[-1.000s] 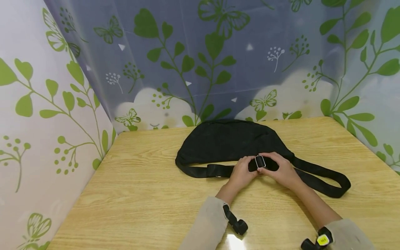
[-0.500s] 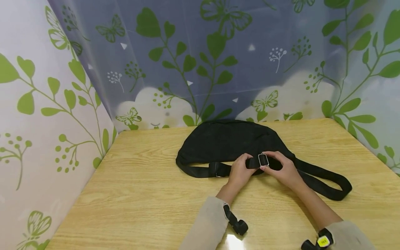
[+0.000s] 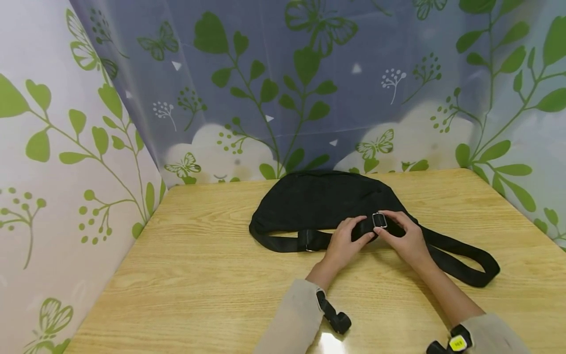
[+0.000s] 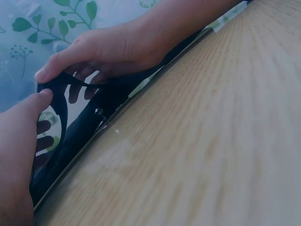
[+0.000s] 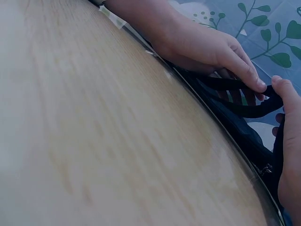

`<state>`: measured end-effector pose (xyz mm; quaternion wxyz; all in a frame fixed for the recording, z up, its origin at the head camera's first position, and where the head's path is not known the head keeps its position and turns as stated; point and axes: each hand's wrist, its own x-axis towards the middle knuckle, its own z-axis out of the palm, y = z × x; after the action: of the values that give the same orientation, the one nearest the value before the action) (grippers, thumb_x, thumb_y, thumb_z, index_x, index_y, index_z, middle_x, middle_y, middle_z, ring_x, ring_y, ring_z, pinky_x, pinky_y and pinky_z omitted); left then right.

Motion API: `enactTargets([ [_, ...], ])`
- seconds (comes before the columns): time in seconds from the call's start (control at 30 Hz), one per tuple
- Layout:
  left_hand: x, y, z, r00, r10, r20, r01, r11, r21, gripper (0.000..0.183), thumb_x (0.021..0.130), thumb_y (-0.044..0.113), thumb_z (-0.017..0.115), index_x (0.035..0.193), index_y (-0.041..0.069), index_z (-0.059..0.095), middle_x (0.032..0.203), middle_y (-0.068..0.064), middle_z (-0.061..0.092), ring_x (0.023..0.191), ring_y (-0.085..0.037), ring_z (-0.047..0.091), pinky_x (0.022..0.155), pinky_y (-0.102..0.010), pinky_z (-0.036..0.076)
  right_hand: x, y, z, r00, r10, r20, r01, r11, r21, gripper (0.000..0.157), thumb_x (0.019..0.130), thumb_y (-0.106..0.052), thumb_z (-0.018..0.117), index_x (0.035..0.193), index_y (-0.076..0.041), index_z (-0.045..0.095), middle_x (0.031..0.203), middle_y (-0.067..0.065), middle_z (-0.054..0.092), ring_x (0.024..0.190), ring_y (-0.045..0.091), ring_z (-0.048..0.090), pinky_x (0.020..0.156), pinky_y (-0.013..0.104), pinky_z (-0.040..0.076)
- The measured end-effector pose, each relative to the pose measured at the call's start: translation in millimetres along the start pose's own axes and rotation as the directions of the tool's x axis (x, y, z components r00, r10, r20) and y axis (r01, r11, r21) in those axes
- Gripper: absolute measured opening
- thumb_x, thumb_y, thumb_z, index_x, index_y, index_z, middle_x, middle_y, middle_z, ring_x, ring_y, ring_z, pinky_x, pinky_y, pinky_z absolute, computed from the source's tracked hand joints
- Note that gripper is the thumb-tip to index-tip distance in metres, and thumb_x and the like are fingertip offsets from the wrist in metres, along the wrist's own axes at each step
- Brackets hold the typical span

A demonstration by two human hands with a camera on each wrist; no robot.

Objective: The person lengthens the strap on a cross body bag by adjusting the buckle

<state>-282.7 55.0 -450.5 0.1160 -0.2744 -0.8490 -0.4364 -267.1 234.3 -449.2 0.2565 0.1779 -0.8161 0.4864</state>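
Observation:
A black waist bag (image 3: 327,201) lies on the table with its flat side up, its webbing strap (image 3: 460,255) looped out to the right. In front of the bag, a silver slide buckle (image 3: 379,220) on the strap is raised between both hands. My right hand (image 3: 409,241) pinches the buckle between thumb and fingers. Just left of it, my left hand (image 3: 345,242) grips the webbing. Both wrist views show the thumbs close together at the strap, my left hand (image 4: 16,146) at one side and my right hand (image 5: 290,141) at the other.
The wooden table (image 3: 199,275) reaches to a patterned cloth backdrop (image 3: 247,98). Left of my hands, a strap fold with a metal ring (image 3: 308,241) lies in front of the bag. Black camera bands (image 3: 336,317) hang at both wrists.
The buckle has moved right and slightly away from me, with my right hand on it. My left hand has shifted a little along the webbing. The bag has stayed in place.

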Motion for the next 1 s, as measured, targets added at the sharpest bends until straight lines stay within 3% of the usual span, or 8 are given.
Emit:
enactTargets([
  [0.17,0.2,-0.1,0.1,1.000,-0.021,0.020,0.021,1.000,-0.005,0.048,0.090,0.041,0.054,0.129,0.014,0.052,0.119,0.000,0.055,0.111,-0.012,0.047,0.091,-0.028,0.038,0.0,-4.3,-1.5,0.996,0.071,0.055,-0.071,0.997,0.004,0.042,0.082,-0.008,0.070,0.122,-0.008,0.057,0.114,0.006,0.055,0.098,0.004,0.049,0.083,0.018,0.037],
  [0.4,-0.4,1.3,-0.5,0.997,-0.063,0.045,0.065,0.997,-0.032,0.048,0.090,0.044,0.052,0.130,0.017,0.051,0.121,0.001,0.054,0.112,-0.012,0.047,0.091,-0.029,0.039,0.8,-34.6,-5.3,0.986,0.081,0.146,-0.089,0.995,0.049,0.041,0.086,-0.004,0.064,0.124,0.005,0.051,0.112,0.018,0.054,0.096,0.005,0.050,0.081,0.020,0.040],
  [0.57,-1.5,2.1,-0.7,0.996,-0.082,0.044,0.084,0.995,-0.050,0.051,0.089,0.045,0.051,0.131,0.017,0.051,0.124,0.002,0.052,0.115,-0.012,0.046,0.092,-0.030,0.038,0.6,-39.8,-5.6,0.979,0.090,0.184,-0.101,0.993,0.052,0.039,0.088,-0.004,0.061,0.125,0.005,0.051,0.110,0.018,0.055,0.094,0.003,0.049,0.076,0.022,0.040],
  [0.77,-0.9,0.5,0.3,0.999,-0.038,-0.003,0.038,0.999,-0.028,0.051,0.088,0.041,0.056,0.131,0.012,0.051,0.122,-0.001,0.054,0.114,-0.014,0.047,0.093,-0.029,0.038,0.1,-41.4,-4.4,0.994,0.074,0.079,-0.074,0.997,0.004,0.037,0.084,-0.004,0.066,0.119,0.004,0.056,0.105,0.015,0.057,0.091,0.006,0.051,0.076,0.025,0.040],
  [1.0,0.5,-0.1,0.5,0.999,-0.031,-0.012,0.032,0.998,0.060,0.052,0.089,0.044,0.055,0.130,0.012,0.052,0.120,0.000,0.056,0.110,-0.013,0.049,0.091,-0.027,0.039,1.6,-40.7,-4.9,0.997,0.072,-0.005,-0.072,0.997,0.038,0.036,0.082,0.000,0.067,0.117,0.005,0.058,0.102,0.017,0.058,0.088,0.007,0.051,0.077,0.020,0.040],
])
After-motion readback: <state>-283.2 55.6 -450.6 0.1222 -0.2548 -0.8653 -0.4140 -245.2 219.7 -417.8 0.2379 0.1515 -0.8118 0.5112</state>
